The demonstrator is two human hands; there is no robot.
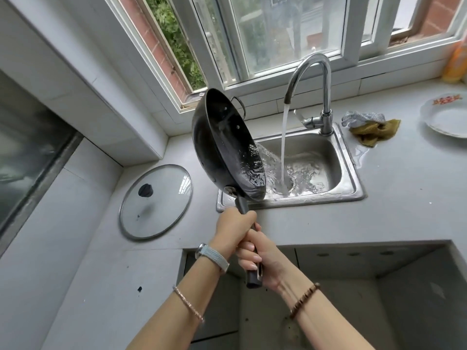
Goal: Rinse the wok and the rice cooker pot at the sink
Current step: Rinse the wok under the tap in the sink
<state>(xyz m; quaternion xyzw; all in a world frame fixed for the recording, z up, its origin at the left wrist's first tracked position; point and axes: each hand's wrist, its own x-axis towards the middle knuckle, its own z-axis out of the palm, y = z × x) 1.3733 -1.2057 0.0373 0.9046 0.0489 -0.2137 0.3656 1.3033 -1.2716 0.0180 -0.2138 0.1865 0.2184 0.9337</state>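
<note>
A black wok (222,145) is tipped steeply on its side over the left part of the steel sink (351,178), and water pours out of its lower rim into the basin. My left hand (233,229) grips the wok's dark handle near the pan. My right hand (262,258) grips the same handle lower down, by its end. The chrome tap (316,79) runs a steady stream into the drain. No rice cooker pot is in view.
A glass lid (156,200) lies flat on the counter left of the sink. Cloths (371,127) and a white plate (447,117) lie on the counter to the right, with a puddle beside the sink. A window runs behind the tap; an open recess lies below the counter edge.
</note>
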